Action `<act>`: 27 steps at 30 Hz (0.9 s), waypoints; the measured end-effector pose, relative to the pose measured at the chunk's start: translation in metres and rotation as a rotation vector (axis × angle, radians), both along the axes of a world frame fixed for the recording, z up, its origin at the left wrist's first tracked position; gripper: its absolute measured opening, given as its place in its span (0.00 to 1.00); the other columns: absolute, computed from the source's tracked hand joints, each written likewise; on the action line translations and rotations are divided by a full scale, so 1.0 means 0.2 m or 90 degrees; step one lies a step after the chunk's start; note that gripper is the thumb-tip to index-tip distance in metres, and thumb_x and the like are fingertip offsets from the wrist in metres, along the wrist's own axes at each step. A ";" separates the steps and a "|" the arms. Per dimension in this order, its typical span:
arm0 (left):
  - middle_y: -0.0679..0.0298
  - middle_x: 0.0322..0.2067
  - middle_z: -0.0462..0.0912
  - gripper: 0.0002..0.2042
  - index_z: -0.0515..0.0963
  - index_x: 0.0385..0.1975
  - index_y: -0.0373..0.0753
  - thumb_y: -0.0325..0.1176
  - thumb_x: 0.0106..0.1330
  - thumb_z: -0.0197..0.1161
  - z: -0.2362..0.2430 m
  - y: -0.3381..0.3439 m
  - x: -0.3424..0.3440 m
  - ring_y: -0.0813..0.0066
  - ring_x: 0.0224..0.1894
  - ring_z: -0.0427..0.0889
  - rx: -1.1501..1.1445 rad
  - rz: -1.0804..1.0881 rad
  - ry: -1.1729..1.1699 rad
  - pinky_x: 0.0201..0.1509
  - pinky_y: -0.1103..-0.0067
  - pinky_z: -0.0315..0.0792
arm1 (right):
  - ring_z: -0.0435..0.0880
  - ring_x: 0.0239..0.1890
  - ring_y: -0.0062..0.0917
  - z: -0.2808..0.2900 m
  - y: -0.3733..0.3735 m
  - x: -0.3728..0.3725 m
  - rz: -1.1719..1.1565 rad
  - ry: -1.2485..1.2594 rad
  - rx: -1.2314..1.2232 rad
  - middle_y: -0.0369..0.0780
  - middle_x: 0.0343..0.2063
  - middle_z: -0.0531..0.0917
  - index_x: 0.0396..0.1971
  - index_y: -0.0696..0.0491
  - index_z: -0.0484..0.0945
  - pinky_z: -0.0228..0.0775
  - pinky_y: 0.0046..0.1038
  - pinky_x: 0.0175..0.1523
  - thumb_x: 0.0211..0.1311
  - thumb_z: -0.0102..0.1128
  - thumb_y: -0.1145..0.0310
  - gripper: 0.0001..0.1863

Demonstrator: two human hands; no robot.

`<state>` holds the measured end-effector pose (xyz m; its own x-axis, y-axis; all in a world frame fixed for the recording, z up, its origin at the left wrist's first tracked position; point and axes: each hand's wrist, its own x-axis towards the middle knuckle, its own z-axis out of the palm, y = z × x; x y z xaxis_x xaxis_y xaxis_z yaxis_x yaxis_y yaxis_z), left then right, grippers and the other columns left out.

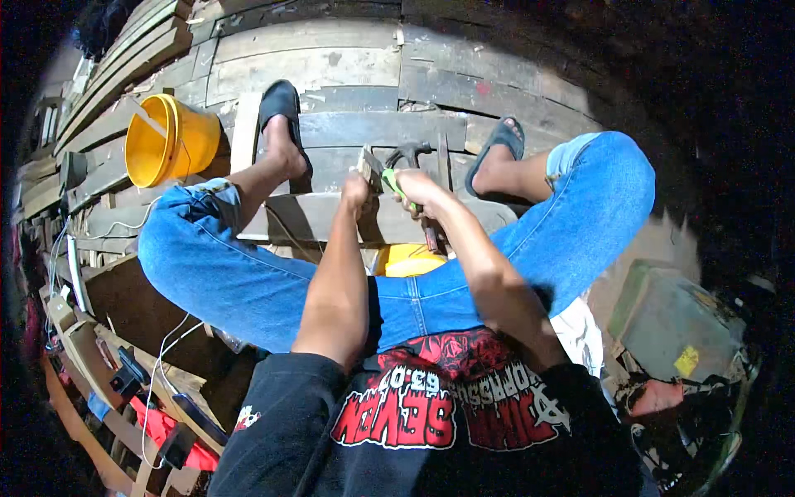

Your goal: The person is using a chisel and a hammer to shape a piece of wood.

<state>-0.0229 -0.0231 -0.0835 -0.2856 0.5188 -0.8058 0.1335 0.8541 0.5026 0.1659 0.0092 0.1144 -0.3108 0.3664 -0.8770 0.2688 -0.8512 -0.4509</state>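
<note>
My left hand (pixel 356 190) is closed around a small flat piece of wood (pixel 370 164), held upright between my knees. Close beside it, my right hand (pixel 419 190) grips a bright green handled tool (pixel 390 177) that touches or nearly touches the wood. The tool's working end is too small to make out. Just past my right hand lies a claw hammer (pixel 408 151) with a dark head; the hand hides part of it. Under both hands runs a wooden board (pixel 319 217) that spans the space between my legs.
A yellow bucket (pixel 151 142) stands at the left beyond my knee. Wooden planks (pixel 306 66) form the floor. Another yellow container (pixel 411 260) sits below the board. Wood scraps, cords and a red cloth (pixel 170 435) lie at lower left; a greenish box (pixel 683 319) is at right.
</note>
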 end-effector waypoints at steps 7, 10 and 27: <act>0.62 0.26 0.76 0.28 0.77 0.40 0.40 0.54 0.70 0.32 0.25 0.04 0.08 0.73 0.25 0.73 -0.030 0.061 -0.140 0.29 0.72 0.69 | 0.78 0.45 0.51 0.09 0.02 0.05 0.307 -0.336 0.501 0.55 0.39 0.80 0.46 0.54 0.77 0.69 0.45 0.51 0.63 0.48 0.61 0.17; 0.62 0.26 0.77 0.28 0.79 0.37 0.40 0.53 0.70 0.32 0.29 0.04 0.09 0.74 0.25 0.74 -0.017 0.042 -0.146 0.29 0.72 0.70 | 0.79 0.43 0.50 0.14 0.02 0.05 0.410 -0.328 0.495 0.54 0.37 0.81 0.46 0.53 0.78 0.70 0.46 0.50 0.61 0.51 0.60 0.17; 0.65 0.17 0.69 0.19 0.73 0.25 0.42 0.49 0.67 0.42 0.06 0.05 0.10 0.73 0.15 0.68 0.025 0.063 -0.157 0.17 0.72 0.61 | 0.81 0.38 0.54 0.09 -0.08 -0.08 0.363 -0.370 0.505 0.57 0.32 0.81 0.44 0.57 0.76 0.72 0.49 0.46 0.63 0.44 0.65 0.16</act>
<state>-0.0021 -0.0132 -0.0707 -0.1338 0.5297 -0.8376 -0.0809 0.8365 0.5419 0.1506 -0.0068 0.1315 -0.2316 0.8180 -0.5266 0.8700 -0.0682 -0.4884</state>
